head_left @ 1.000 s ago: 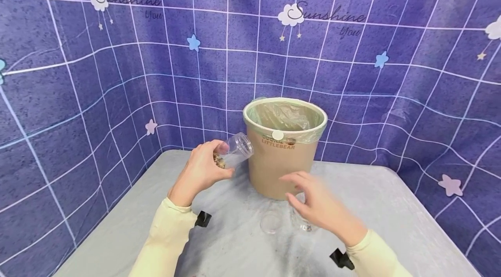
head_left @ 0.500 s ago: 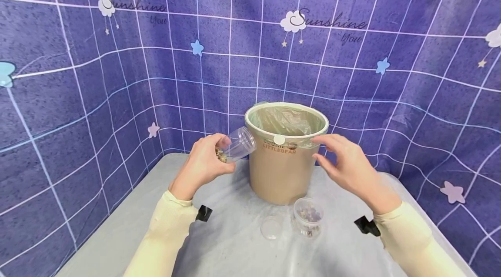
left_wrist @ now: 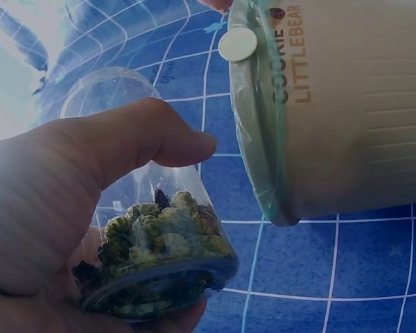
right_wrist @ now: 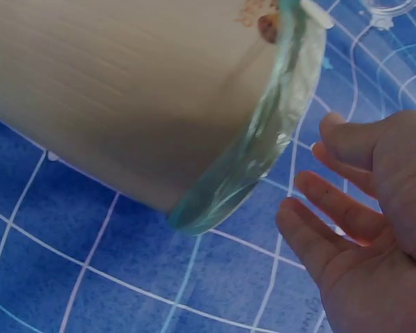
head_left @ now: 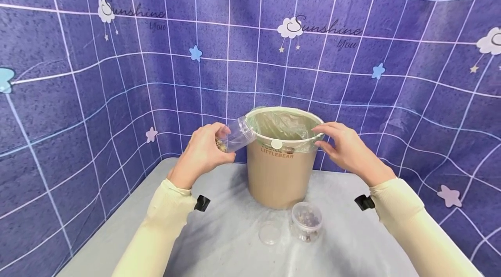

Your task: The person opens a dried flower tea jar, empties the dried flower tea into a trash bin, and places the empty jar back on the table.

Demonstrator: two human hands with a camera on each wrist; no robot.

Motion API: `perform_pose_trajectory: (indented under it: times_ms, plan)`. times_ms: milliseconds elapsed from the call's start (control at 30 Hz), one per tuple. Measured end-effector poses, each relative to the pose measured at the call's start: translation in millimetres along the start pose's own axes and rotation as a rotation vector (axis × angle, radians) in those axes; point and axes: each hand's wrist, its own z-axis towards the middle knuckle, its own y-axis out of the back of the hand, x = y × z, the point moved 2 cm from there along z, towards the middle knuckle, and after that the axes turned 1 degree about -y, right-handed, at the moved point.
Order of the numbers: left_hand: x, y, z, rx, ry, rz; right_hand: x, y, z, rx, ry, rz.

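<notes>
My left hand (head_left: pixel 203 151) grips a clear plastic jar (head_left: pixel 239 133) around its lower half. The jar is tilted, its open mouth at the left rim of a beige trash bin (head_left: pixel 279 177). Yellowish dried flower buds (left_wrist: pixel 166 232) lie at the jar's bottom in the left wrist view. A thin greenish bag (head_left: pixel 287 122) lines the bin and folds over its rim. At the right rim is my right hand (head_left: pixel 348 146), thumb and fingers apart and loosely bent. The right wrist view shows those fingers (right_wrist: pixel 312 236) a little off the bag's edge, holding nothing.
In front of the bin stands a second clear jar (head_left: pixel 306 227), uncapped, with dried bits inside. A round clear lid (head_left: pixel 269 232) lies left of it on the grey tabletop (head_left: pixel 235 251). A blue gridded curtain (head_left: pixel 219 72) hangs behind and at both sides.
My right hand has risen from beside the second jar to the bin's right rim. My left hand has lifted the tilted jar slightly, bringing its mouth up to the left rim.
</notes>
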Motion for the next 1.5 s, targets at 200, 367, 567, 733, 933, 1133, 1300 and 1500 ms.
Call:
perform_pose_trajectory:
  times_ms: [200,367,567,733,933,1133,1300,1500]
  plan:
    - [-0.7,1.4,7.2,0.002,0.007,-0.002,-10,-12,3.5,0.068,0.024,0.026]
    - [-1.2,1.1,12.6,0.005,0.011,0.002,-14,-20,4.6,0.103,0.038,0.048]
    - [-1.9,-3.4,19.2,0.020,0.008,-0.020,-19,-27,2.2,0.044,0.087,0.021]
    - [-2.8,-8.0,24.2,0.023,0.003,-0.025,-22,-29,2.6,0.012,0.096,0.006]
    - [-3.1,-10.3,28.6,0.016,-0.008,-0.004,-22,-30,3.2,0.018,0.046,-0.009]
    - [-3.5,-10.0,32.7,0.031,0.007,-0.004,-20,-31,3.9,0.011,0.022,-0.028]
    - [-4.0,-11.0,36.1,0.037,0.025,-0.006,-21,-31,2.0,0.009,0.031,-0.032]
    - [-7.6,-8.8,42.5,0.030,0.015,0.015,-18,-30,0.8,0.001,0.029,-0.022]
